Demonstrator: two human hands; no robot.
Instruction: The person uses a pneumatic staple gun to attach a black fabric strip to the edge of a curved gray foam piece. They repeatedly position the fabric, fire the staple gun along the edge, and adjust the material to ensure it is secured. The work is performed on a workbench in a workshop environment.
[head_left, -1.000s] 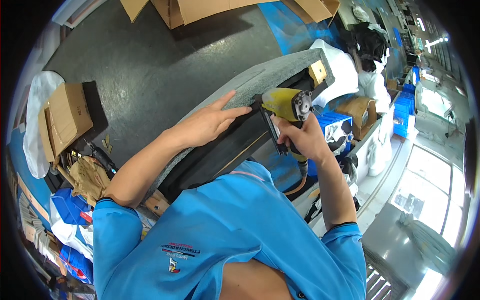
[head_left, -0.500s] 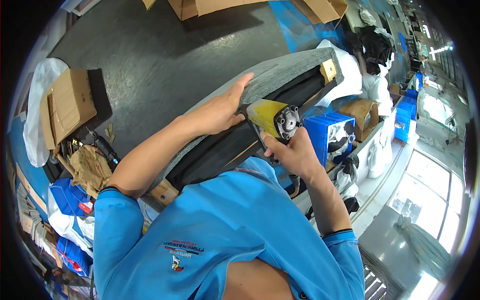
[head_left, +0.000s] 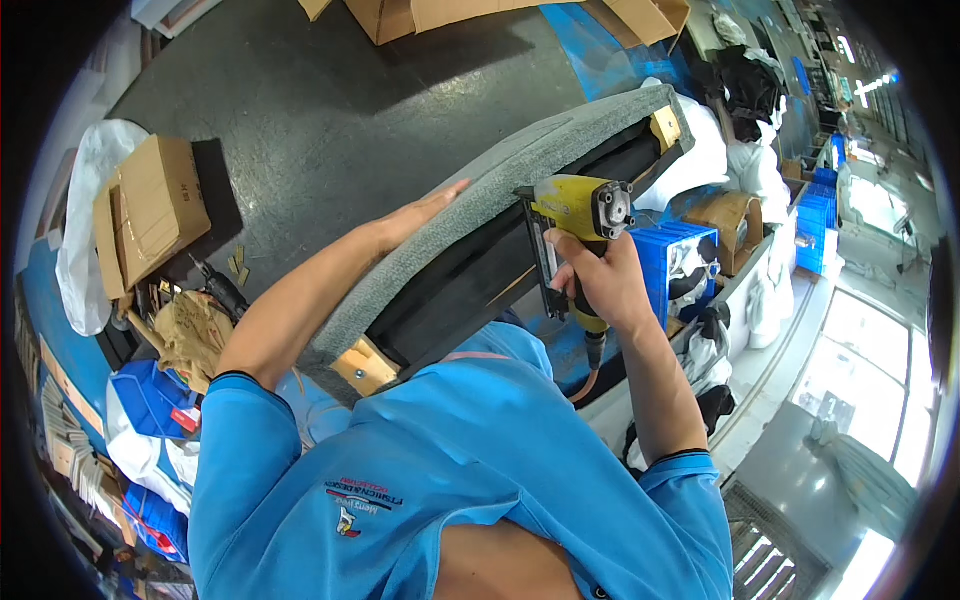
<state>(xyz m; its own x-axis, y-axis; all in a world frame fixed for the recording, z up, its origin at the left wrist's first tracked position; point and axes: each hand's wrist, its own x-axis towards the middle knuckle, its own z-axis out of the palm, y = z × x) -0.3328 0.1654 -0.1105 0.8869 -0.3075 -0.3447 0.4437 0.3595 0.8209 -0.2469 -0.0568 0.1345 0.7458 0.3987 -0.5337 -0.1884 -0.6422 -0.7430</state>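
The right hand [head_left: 603,280] is clamped on the handle of a yellow staple gun [head_left: 575,208], right of centre in the frame. The gun's nose points left, at the inner edge of the grey fabric. The left hand [head_left: 412,218] lies against the outer side of the padded piece [head_left: 480,207]; its fingers are partly hidden by the rim, so whether they close on it cannot be told.

Compared with half a second ago, the left hand is off the rim beside the nose and the gun sits farther up and right. In judgement, the nose area is now free of fingers and the piece is braced from outside.

The padded piece runs diagonally across the centre, black lining [head_left: 430,300] facing the wearer. A wooden block [head_left: 363,368] shows at its lower-left end. A blue crate [head_left: 654,268] stands right of the gun; a cardboard box [head_left: 155,215] is at left.
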